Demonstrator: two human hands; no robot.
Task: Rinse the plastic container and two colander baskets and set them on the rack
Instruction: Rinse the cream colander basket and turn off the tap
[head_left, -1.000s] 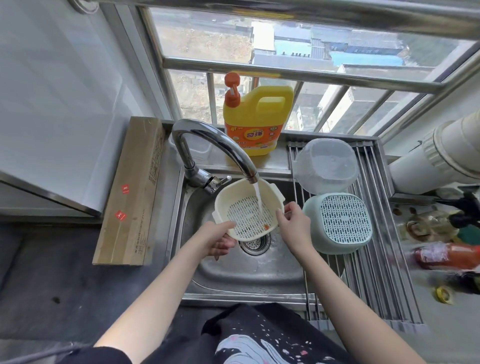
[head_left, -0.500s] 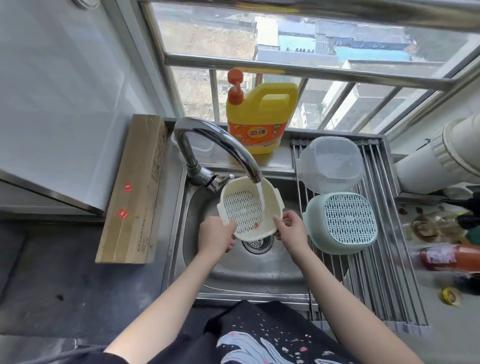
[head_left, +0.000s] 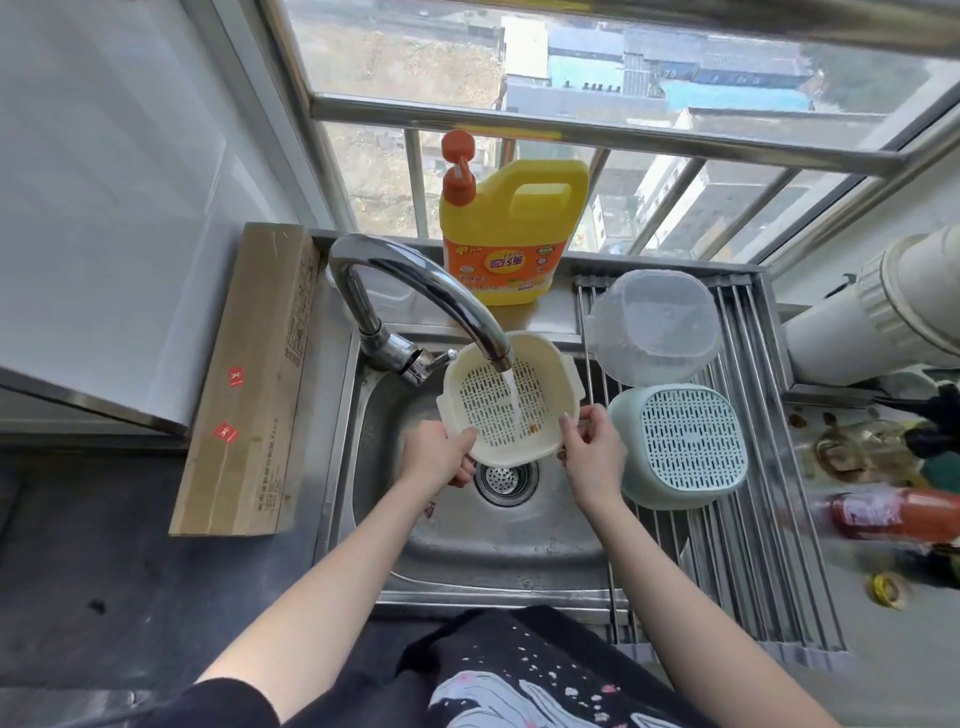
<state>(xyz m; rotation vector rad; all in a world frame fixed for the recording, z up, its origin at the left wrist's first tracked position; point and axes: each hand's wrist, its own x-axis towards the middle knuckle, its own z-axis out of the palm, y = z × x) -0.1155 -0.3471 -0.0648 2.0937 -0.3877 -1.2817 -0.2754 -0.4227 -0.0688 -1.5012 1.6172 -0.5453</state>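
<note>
Together, left hand (head_left: 439, 451) and right hand (head_left: 592, 457) grip the cream colander (head_left: 501, 400), tilted under the tap (head_left: 415, 291).

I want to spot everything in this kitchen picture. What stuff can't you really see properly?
All in the head view:
- Red bottle on the right: blurred, label unreadable.
- Orange bits inside the cream colander: too small to identify.
- White pipe: cut off by the right edge.
- Left hand fingers: hidden under the colander.
- Rack bars under the green colander and clear container: covered.
</note>
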